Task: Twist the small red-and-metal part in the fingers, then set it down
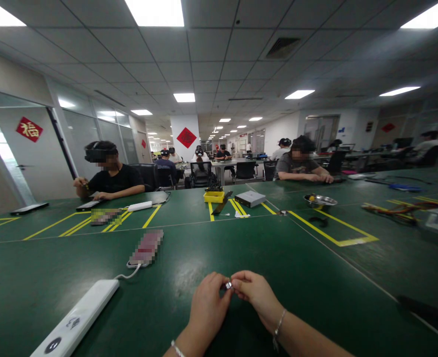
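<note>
Just above the green table, near its front edge, my two hands meet fingertip to fingertip. My left hand (210, 302) pinches a small shiny metal piece (228, 285) between thumb and fingers. From the other side, the thumb and forefinger of my right hand (255, 293) close on the same piece. It is too small, and too much covered by fingers, for its kind to be told. Both wrists wear bracelets.
On the green table (181, 317), a white power strip (81, 315) lies left of my hands, cabled to a phone (147, 248). Farther back are a yellow box (214, 197), a grey box (250, 198) and a metal bowl (320, 201). Two people sit across the table.
</note>
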The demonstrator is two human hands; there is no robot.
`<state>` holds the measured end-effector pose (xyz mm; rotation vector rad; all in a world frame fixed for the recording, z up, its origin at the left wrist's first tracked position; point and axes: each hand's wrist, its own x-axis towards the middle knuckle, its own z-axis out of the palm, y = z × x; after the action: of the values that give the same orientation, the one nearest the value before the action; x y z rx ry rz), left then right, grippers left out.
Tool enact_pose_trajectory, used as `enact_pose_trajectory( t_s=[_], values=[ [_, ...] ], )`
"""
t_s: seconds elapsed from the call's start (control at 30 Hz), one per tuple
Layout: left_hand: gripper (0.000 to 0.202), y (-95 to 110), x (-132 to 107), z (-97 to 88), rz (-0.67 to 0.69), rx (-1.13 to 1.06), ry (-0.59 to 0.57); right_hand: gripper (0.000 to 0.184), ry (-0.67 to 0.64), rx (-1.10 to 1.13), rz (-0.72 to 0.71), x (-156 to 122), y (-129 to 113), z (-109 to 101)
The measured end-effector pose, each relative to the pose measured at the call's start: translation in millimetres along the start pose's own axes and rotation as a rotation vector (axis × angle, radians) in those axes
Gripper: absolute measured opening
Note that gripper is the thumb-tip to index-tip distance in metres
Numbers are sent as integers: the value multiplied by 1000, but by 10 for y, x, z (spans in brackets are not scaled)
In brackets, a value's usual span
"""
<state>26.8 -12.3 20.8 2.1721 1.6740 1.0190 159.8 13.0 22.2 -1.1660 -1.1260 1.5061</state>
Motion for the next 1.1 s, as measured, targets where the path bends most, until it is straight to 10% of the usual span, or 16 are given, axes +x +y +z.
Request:
enact_pose_trajectory(
  t_s=[0.77, 1.1],
  values=[
    [20, -12, -18, 17, -92, 159, 30, 40, 12, -152, -204, -60, 206, 122],
    [12, 34, -21, 4, -55, 106, 3, 26, 66, -132, -30, -32, 90, 100]
  ],
)
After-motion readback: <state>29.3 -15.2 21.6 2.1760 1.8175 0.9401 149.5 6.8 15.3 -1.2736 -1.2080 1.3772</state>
